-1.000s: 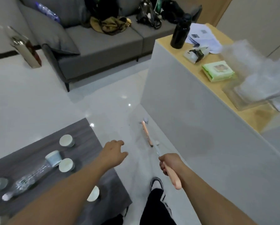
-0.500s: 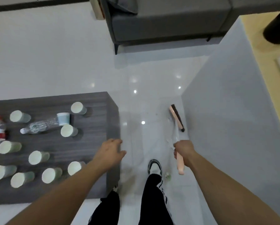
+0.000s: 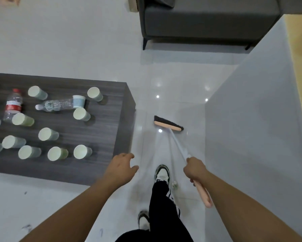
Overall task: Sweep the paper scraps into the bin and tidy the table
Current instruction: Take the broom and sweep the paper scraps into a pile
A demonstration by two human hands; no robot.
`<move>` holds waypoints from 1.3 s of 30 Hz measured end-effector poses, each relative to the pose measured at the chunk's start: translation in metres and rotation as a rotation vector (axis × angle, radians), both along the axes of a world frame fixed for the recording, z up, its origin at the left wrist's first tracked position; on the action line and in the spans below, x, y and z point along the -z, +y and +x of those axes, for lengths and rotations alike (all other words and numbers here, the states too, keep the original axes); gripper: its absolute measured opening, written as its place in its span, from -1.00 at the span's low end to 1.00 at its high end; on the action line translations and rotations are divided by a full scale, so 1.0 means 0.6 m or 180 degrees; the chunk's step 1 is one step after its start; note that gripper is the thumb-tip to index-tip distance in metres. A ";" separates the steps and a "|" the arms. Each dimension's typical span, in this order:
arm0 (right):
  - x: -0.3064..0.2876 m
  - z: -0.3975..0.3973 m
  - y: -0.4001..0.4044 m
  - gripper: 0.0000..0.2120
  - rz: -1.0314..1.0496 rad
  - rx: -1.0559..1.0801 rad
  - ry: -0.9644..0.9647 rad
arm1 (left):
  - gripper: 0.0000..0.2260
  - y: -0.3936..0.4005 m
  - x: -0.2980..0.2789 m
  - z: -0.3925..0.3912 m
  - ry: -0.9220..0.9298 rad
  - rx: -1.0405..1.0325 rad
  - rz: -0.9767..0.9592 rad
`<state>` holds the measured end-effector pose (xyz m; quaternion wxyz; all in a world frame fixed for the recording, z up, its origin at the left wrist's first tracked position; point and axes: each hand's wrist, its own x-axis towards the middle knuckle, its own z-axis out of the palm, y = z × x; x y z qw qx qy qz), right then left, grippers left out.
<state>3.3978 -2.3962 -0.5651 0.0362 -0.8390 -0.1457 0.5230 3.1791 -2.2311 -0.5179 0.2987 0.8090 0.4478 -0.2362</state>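
Observation:
My right hand (image 3: 195, 169) grips the pink handle of a broom whose pink and black head (image 3: 167, 126) rests on the white floor ahead of me. My left hand (image 3: 121, 167) hovers with loose fingers over the near right corner of the dark wooden table (image 3: 110, 126) and holds nothing. On the table lie several paper cups (image 3: 81, 114) on their sides, a clear plastic bottle (image 3: 56, 105) and a bottle with a red label (image 3: 13, 104). A small paper scrap (image 3: 175, 185) lies on the floor beside my front shoe. No bin is in view.
A tall white cabinet side (image 3: 255, 137) with a wooden top walls off the right. A grey sofa (image 3: 207, 20) stands at the back. My legs and shoes (image 3: 162, 173) fill the narrow floor strip between table and cabinet. Dark specks mark the floor at lower left.
The view has tipped down and moved left, bringing more of the table into sight. The broom head has turned from lengthwise to crosswise and moved left. My left hand stays over the table corner.

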 end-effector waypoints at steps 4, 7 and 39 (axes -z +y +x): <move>-0.008 -0.055 -0.098 -0.81 -0.0187 -0.0052 -0.0128 | -0.53 -0.055 -0.005 -0.054 -0.0134 -0.0147 0.0066; -0.006 -0.093 -0.192 -0.81 -0.0233 0.0204 -0.0065 | -0.53 -0.117 -0.007 -0.101 -0.0261 -0.0172 0.0200; -0.035 -0.545 -0.575 -0.86 0.0326 0.1283 0.0989 | -0.58 -0.785 -0.044 -0.611 -0.0185 -0.2328 0.0273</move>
